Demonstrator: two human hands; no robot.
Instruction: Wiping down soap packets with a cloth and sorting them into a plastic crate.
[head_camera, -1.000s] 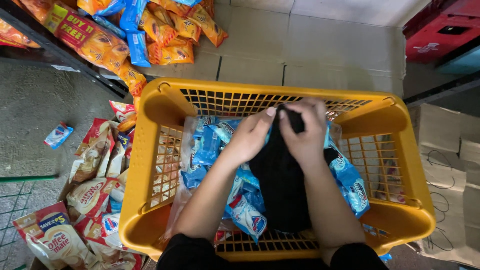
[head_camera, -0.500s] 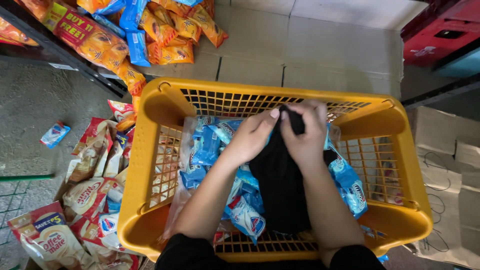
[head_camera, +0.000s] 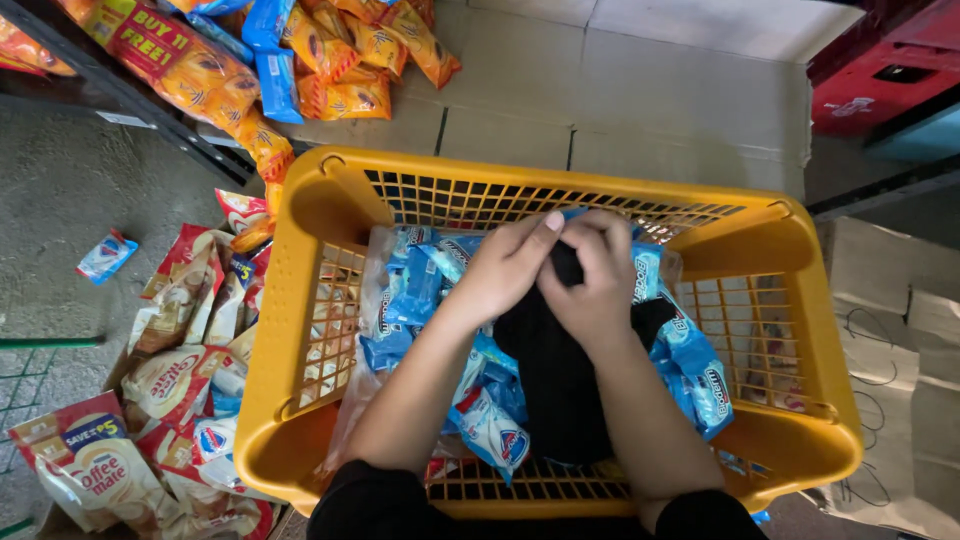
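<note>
Your left hand (head_camera: 505, 268) and right hand (head_camera: 592, 275) pinch together on the black cloth (head_camera: 555, 380) in the yellow basket (head_camera: 300, 330); keep both grips firm above the blue packets (head_camera: 415, 290).

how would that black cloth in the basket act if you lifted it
Probably floppy: the black cloth drapes over the blue packets and bunches where the left hand and right hand pinch it. Likely light, and grippy rather than slippery, since it looks matte. It shouldn't roll or break.
</note>
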